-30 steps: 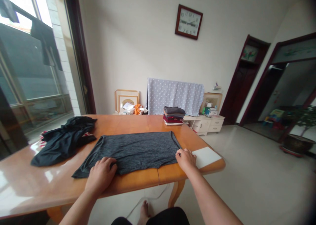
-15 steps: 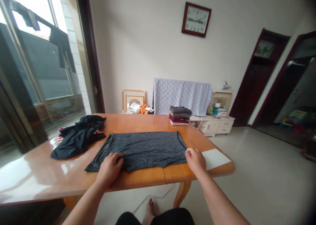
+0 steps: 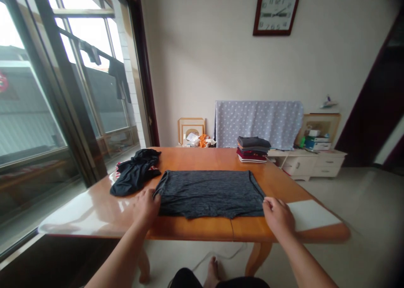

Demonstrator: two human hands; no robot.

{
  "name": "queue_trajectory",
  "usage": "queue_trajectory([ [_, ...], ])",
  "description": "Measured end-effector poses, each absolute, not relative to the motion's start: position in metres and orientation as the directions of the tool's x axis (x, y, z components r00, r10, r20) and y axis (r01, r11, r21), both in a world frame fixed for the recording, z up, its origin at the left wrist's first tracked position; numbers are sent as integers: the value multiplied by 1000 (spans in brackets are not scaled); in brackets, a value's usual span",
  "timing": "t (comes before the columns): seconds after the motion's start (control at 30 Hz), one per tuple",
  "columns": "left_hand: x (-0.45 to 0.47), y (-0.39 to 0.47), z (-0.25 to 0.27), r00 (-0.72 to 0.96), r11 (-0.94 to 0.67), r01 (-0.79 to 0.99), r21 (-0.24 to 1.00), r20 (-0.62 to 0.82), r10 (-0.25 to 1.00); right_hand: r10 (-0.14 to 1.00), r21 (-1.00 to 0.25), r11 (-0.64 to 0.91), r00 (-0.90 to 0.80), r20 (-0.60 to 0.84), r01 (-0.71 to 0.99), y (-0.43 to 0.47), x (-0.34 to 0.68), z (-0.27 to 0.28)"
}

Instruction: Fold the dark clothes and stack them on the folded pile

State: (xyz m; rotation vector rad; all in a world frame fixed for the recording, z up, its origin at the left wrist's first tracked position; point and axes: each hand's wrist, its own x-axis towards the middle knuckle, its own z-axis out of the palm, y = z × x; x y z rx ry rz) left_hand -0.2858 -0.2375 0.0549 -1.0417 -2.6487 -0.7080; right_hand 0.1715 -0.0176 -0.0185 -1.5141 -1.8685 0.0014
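Note:
A dark grey heathered garment (image 3: pixel 208 193) lies flat in a wide folded shape near the table's front edge. My left hand (image 3: pixel 147 206) is at its left edge, fingers curled onto the cloth. At the right edge, my right hand (image 3: pixel 279 214) pinches the fabric between thumb and fingers. Which kind of garment it is, I cannot tell. Beyond my left hand sits a crumpled black garment (image 3: pixel 135 176) with red-and-white striped cloth showing beneath it. A stack of folded clothes (image 3: pixel 253 149) stands at the back right of the table.
The wooden table (image 3: pixel 198 157) has a white sheet (image 3: pixel 312 214) at its right, beside my right hand. Behind it are a low white cabinet (image 3: pixel 328 166), a polka-dotted cloth (image 3: pixel 259 124) and picture frames (image 3: pixel 191 126). A glass window (image 3: pixel 31 94) lies left.
My left hand has gone from the garment's front left part to its left edge. The right hand stays on the right edge. My view has turned left.

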Motion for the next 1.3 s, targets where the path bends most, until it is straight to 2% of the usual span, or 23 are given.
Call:
queue_trajectory([
  [0.17,-245,-213,55,-587,500,809,309,432,684,920,-537,169,63,387,827,-9,180,6],
  [0.3,-191,-175,58,-315,152,917,369,436,843,979,-511,65,44,197,857,2,188,25],
  [0.47,-104,-125,52,-46,-141,856,497,344,938,997,-417,21,10,71,909,11,182,34],
  [0.5,-87,-116,50,-12,-166,840,516,324,946,998,-421,26,2,66,907,13,180,35],
  [0.57,-54,-100,47,51,-199,827,526,283,958,999,-510,45,-25,47,859,17,175,35],
  [0.7,-1,-78,45,66,-165,848,504,208,976,994,-748,59,-105,-14,661,25,167,35],
  [0.87,37,-62,50,-61,-9,883,469,133,989,973,-888,-5,-203,-111,460,32,164,37],
  [1.07,36,-47,44,-149,88,841,533,72,986,937,-923,-138,-254,-239,359,56,171,33],
  [1.3,27,-41,36,-230,165,756,633,22,973,974,-903,-158,-89,-210,399,124,154,39],
])
